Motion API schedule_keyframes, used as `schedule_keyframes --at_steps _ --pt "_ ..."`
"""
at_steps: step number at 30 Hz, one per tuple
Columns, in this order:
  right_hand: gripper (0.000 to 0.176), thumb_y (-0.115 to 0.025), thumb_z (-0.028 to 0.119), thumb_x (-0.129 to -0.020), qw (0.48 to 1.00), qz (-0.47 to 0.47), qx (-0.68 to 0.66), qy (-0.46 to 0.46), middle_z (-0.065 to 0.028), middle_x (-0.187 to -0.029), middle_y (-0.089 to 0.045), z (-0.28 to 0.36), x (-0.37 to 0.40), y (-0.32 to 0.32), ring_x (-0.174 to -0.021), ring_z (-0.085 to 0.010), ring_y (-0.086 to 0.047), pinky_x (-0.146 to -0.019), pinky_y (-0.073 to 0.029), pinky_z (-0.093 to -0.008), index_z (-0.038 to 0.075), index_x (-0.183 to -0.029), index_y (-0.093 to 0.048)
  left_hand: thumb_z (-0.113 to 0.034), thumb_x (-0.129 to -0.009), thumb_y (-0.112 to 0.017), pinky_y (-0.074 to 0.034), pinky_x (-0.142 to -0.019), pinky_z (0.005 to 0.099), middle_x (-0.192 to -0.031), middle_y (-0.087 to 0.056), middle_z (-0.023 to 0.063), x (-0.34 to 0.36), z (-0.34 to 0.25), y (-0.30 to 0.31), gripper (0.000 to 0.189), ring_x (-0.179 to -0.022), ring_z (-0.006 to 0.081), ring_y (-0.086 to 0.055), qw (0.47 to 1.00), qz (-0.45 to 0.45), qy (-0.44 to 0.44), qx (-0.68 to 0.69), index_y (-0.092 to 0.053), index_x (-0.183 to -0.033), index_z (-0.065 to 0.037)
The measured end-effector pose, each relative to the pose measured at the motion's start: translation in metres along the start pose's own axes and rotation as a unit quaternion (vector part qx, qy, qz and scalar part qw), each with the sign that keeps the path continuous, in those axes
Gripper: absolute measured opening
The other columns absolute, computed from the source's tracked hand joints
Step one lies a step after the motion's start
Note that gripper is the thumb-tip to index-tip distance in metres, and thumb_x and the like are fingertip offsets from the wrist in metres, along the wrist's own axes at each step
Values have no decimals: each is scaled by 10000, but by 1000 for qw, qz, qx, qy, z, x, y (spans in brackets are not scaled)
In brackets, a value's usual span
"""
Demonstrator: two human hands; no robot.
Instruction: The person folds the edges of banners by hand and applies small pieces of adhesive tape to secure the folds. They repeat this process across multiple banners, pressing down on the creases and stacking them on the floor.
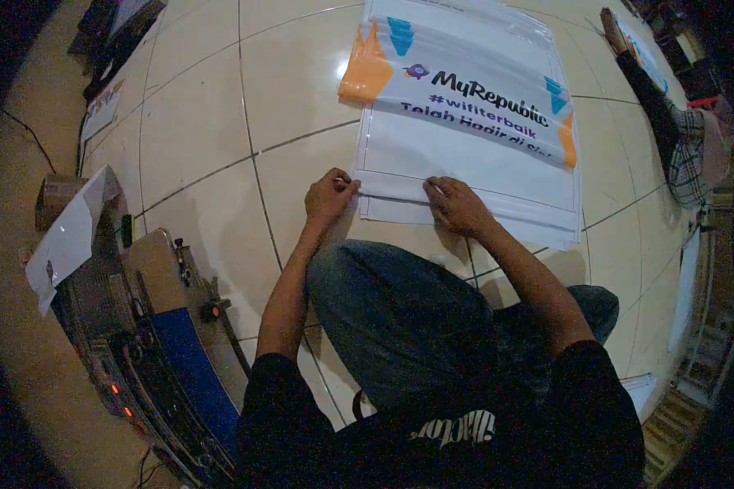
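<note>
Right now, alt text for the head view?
A seated person's left hand and right hand rest on the near edge of a stack of white MyRepublic banners on a tiled floor. A machine with a blue belt stands to their left.

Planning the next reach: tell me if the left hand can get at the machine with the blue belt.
Probably yes. The machine stands close on the person's left, only bare floor between it and the left hand at the sheets' edge.
</note>
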State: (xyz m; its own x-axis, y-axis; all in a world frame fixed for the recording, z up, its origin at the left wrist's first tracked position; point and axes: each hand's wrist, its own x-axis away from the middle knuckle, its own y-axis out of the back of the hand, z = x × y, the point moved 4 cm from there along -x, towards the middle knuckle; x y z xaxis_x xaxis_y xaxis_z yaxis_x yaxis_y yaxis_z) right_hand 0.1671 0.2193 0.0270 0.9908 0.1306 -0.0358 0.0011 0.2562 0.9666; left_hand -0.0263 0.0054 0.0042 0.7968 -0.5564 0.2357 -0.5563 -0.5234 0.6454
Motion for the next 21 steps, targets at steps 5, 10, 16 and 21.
schedule_keyframes --at_steps 5,10,16,21 --pt "588 -585 218 -824 999 24 32 11 -131 -1342 -431 11 -24 -4 -1206 -337 -428 -1035 -335 -438 62 -1357 -393 -430 -780 -679 -519 -716 375 -853 -706 82 1 3 0 340 -804 249 -680 999 -10 -15 51 -625 -904 -119" --pt "515 -568 216 -810 999 -1 42 25 -99 -1300 -487 22 -50 -3 -1161 -319 -463 -984 -377 -438 81 -1296 -467 -431 -776 -684 -518 -722 383 -864 -706 89 1 -2 3 352 -812 253 -680 1000 -5 -1 9 -626 -899 -106" --pt "593 -617 340 -767 998 24 42 27 -140 -1267 -464 36 -74 6 -1138 -347 -456 -949 -379 -480 179 -1316 -460 -433 -769 -686 -514 -727 378 -864 -705 90 1 -9 6 354 -807 246 -678 999 -7 15 -28 -630 -908 -112" --pt "627 -634 388 -742 999 30 -5 11 -175 -1244 -445 41 -86 4 -1128 -357 -438 -926 -360 -494 210 -1320 -466 -424 -769 -686 -512 -720 376 -856 -705 82 0 -9 6 341 -796 245 -677 1000 -9 17 -24 -634 -902 -114"
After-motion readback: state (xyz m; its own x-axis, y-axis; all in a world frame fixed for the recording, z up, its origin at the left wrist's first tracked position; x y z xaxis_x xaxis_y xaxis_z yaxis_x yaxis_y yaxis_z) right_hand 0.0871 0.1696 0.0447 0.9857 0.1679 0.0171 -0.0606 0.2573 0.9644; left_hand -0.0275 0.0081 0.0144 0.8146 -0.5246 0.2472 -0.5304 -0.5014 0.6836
